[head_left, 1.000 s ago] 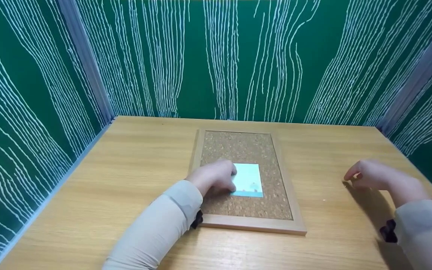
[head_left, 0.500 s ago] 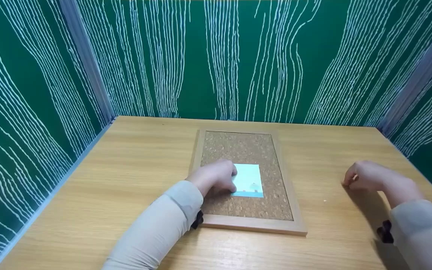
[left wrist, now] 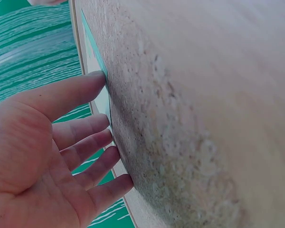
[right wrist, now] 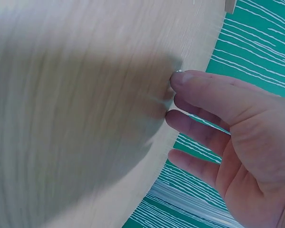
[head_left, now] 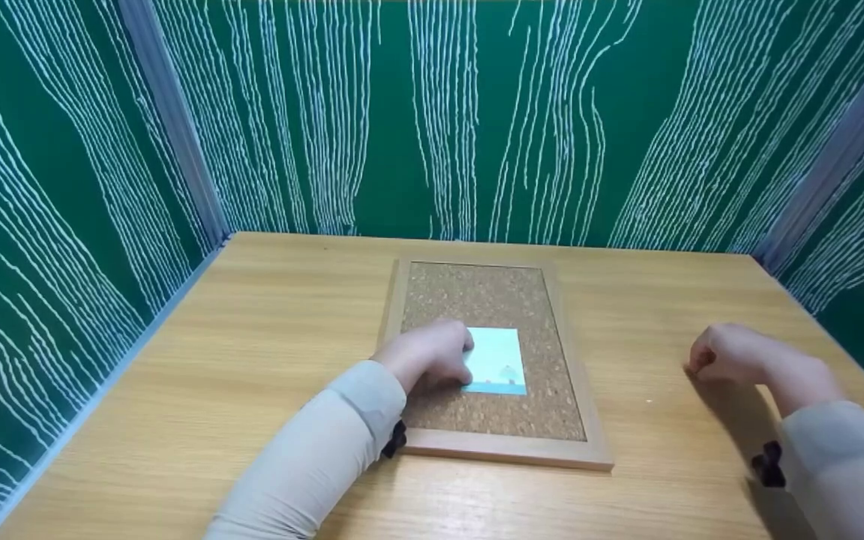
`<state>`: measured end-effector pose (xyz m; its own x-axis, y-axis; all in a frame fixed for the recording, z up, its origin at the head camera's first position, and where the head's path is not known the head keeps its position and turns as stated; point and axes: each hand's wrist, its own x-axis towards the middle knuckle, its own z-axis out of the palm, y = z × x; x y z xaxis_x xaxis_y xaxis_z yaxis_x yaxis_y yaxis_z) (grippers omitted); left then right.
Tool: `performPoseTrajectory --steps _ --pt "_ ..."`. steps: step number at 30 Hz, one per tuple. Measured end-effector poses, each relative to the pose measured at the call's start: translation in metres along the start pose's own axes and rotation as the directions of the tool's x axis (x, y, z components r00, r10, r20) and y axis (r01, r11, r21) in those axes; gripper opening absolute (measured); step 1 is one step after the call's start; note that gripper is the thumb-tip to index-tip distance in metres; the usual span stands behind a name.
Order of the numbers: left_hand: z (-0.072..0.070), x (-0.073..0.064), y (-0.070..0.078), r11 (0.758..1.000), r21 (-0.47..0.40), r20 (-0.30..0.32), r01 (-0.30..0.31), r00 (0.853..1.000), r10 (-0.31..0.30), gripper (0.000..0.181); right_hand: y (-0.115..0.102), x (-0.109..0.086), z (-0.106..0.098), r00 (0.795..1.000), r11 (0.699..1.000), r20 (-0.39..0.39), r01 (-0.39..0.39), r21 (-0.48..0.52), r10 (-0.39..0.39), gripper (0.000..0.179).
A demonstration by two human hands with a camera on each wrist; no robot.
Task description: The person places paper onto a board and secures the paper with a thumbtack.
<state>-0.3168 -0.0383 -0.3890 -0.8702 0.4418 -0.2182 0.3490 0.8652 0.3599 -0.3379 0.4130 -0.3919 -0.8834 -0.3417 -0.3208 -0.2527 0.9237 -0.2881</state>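
Observation:
A cork board [head_left: 477, 292] with a wooden frame lies flat on the table. On it rests a square pale-green sheet of paper [head_left: 498, 356] with a small printed scene along its lower edge. My left hand [head_left: 432, 351] holds the sheet's left side down; in the left wrist view the fingers [left wrist: 96, 168] are spread fairly straight, touching paper and cork. To the right of the board, my right hand [head_left: 739, 356] is low at the tabletop. Thumb and index finger pinch a tiny whitish thing [right wrist: 179, 71], mostly hidden and too small to identify.
Another tiny clear speck [head_left: 649, 401] lies on the wooden table [head_left: 289, 300] between the board and my right hand. Green walls [head_left: 387, 112] with white wavy lines stand behind and at both sides. Dark wrist mounts [head_left: 394, 441] sit under both sleeves.
My right hand has moved slightly left, and its thumb and index finger have come together at the tabletop. The left hand, paper and board stay where they were.

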Motion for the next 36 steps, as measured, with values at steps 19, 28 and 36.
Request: performPoseTrajectory --steps 19,28,36 --pt "-0.002 -0.002 0.002 1.000 0.022 0.005 -0.013 1.000 0.013 0.042 -0.011 -0.004 -0.001 0.921 0.979 -0.334 0.200 -0.037 -0.200 0.007" --pt "-0.001 -0.002 0.001 1.000 -0.003 0.009 0.008 1.000 -0.008 0.043 -0.027 -0.006 -0.006 0.809 0.963 -0.546 0.271 0.014 -0.219 0.009" --pt "-0.001 -0.002 0.001 1.000 0.016 0.009 -0.008 1.000 0.008 0.045 -0.042 -0.008 -0.009 0.735 0.952 -0.644 0.305 0.036 -0.211 0.004"
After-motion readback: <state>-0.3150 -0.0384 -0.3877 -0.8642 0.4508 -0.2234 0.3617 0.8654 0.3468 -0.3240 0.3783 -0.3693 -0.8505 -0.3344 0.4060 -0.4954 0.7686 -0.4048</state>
